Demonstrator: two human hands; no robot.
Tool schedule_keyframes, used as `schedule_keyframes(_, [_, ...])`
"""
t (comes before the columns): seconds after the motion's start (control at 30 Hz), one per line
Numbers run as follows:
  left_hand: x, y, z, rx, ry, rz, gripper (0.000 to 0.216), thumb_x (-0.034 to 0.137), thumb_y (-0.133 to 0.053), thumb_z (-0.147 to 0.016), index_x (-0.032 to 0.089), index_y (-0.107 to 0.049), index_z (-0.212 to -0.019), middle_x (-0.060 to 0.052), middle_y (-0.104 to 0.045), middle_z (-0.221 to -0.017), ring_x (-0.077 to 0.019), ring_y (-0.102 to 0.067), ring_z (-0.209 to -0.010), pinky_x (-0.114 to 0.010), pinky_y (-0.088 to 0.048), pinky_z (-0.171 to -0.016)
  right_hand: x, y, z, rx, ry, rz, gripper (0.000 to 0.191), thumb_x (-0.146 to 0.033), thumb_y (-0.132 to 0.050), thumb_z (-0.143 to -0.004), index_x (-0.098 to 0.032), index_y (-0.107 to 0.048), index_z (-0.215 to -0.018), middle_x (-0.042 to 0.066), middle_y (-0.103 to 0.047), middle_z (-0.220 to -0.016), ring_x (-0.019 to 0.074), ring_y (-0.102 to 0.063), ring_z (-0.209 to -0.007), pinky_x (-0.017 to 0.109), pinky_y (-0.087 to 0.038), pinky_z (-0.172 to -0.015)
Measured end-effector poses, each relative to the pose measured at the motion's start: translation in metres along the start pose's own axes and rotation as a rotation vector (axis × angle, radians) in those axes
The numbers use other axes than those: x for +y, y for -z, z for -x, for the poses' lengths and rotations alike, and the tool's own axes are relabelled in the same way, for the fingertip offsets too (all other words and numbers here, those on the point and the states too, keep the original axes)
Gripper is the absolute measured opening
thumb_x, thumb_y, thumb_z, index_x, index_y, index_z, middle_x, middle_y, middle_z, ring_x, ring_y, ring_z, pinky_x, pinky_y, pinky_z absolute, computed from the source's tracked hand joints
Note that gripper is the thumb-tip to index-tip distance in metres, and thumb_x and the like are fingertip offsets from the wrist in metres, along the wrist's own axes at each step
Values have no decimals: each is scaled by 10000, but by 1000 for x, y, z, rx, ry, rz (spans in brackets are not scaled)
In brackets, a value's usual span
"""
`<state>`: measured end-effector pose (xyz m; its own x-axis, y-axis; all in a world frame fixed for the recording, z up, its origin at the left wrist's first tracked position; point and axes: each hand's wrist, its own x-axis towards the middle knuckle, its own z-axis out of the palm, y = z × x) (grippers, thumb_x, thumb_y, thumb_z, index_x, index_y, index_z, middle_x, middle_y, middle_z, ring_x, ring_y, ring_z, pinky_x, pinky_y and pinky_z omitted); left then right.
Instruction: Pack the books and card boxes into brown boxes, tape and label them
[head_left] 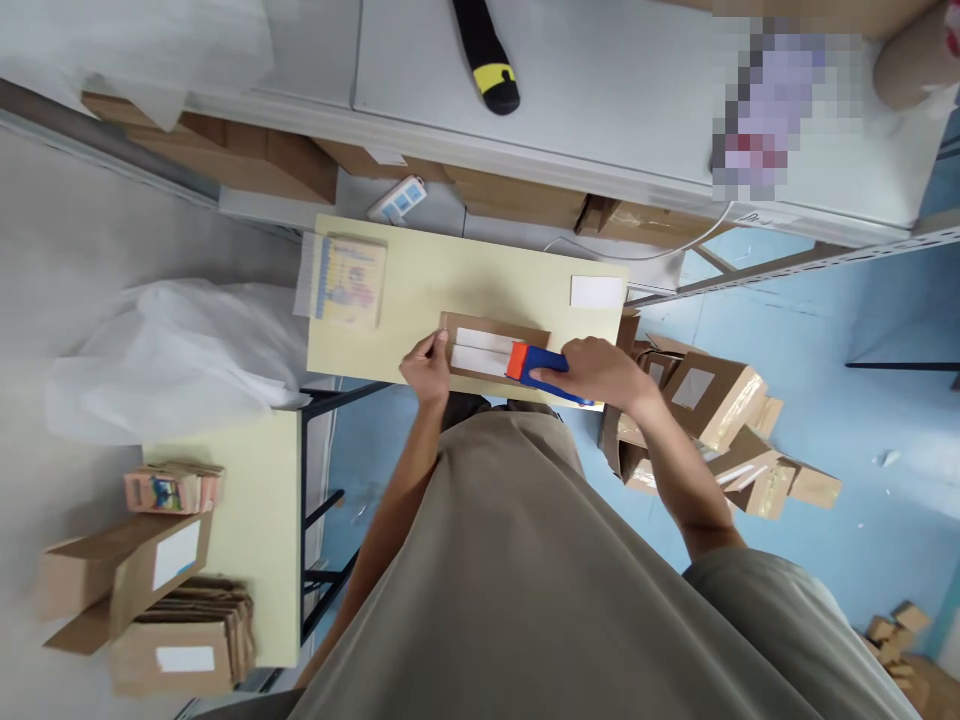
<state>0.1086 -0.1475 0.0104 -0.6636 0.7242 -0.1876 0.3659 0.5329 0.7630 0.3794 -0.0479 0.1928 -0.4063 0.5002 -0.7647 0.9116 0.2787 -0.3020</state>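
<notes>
A small brown cardboard box (536, 340) lies on the pale yellow table in front of me, with two white strips (480, 352) along its upper side. At its left end, my left hand (427, 368) is closed, thumb and fingers pinching the edge. My right hand (600, 372) grips what looks like a blue tape dispenser (546, 366) with an orange head. That head rests over the right part of the box, and I cannot make out any tape there.
The yellow table (435, 270) carries a clear-wrapped pack (351, 280) and a white card (596, 291). Behind it, a grey shelf (600, 110) holds a black-and-yellow object (491, 70). Cardboard boxes (712, 400) lie to the right. Flattened cartons (184, 640) occupy the left side table.
</notes>
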Motion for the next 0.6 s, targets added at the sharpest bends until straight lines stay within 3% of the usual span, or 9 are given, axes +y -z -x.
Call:
schedule_keyframes(0.1, [-5,13,-12,48,13,-32,244,370,-714,-1014,196,-875,-1069,-87,-884,-1069,-320,-815,-1123,-436,-637,-1049,36,6,27,-56,-28,-55,728,-785,-462,-1115,-198,-744,-790,128,-750,-710,267,-733,-718,354,-462,-690])
schedule_keyframes(0.2, [-7,20,-18,46,-22,-60,239,378,-732,-1000,198,-875,-1066,-87,-882,-1081,-313,-818,-1126,-437,-635,-1075,57,7,33,-66,-54,-82,738,-829,-471,-1091,-213,-722,-772,104,-728,-678,249,-697,-676,357,-455,-684])
schedule_keyframes(0.4, [-6,19,-17,23,-78,-84,265,401,-716,-1013,193,-872,-1067,-101,-879,-1122,-310,-813,-1126,-433,-625,-1088,62,-7,3,-74,-157,-14,616,-721,-572,-1096,-158,-791,-976,174,-812,-904,299,-775,-869,351,-487,-735])
schedule_keyframes(0.6, [-7,18,-19,-6,-77,-113,299,437,-708,-1023,183,-865,-1015,-123,-878,-1085,-322,-809,-1083,-443,-618,-1068,44,-31,-23,-57,-241,57,583,-641,-581,-1119,-123,-783,-1293,253,-828,-1234,366,-795,-1199,351,-566,-865])
